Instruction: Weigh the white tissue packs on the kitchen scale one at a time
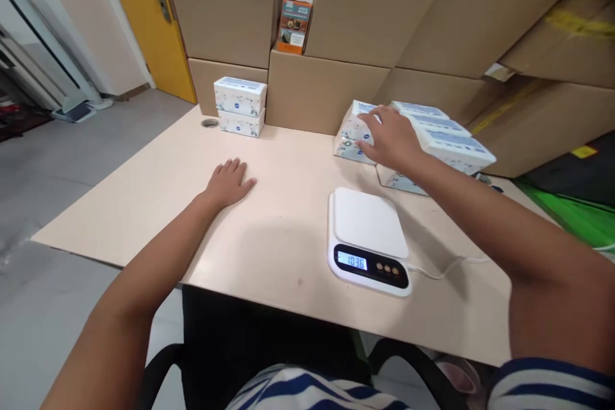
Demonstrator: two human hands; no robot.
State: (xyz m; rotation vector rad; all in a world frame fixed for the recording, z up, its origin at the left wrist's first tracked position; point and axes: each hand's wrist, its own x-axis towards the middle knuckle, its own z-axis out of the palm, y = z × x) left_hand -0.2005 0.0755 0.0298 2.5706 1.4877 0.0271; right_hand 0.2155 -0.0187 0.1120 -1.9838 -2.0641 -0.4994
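Reaching to the right-hand packs, the right hand (393, 134) curls fingers and thumb about an upper white pack (350, 123) — whether it truly grips, I cannot tell; the left hand (229, 183) lies open, palm down, on the table (288, 250); two stacked packs (239, 102) stand at the back left, well apart from the larger group (454, 138) at right; the scale (369, 221), display lit, sits nearer the body — how much is done or left, that split alone cannot settle.
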